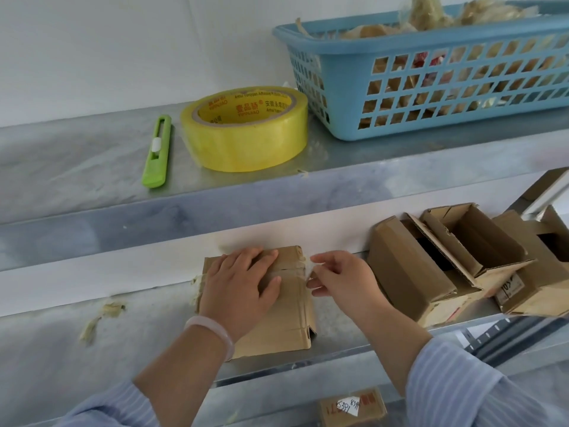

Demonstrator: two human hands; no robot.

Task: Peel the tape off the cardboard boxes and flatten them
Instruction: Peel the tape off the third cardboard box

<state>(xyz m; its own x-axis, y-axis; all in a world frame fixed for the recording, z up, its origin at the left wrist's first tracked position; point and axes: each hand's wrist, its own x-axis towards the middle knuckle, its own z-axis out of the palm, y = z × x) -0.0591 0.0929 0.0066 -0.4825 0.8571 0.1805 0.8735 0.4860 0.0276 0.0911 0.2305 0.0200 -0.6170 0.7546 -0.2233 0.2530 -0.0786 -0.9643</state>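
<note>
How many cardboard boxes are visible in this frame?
5. A taped box lies under the left hand; three cluster to its right: a near box, an open box, an edge box; a labelled box sits at the frame's bottom. More may hide behind the cluster.

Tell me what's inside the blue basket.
The basket holds crumpled tape wads, heaped above its rim. Red bits show through the holes; the bottom is covered.
</note>
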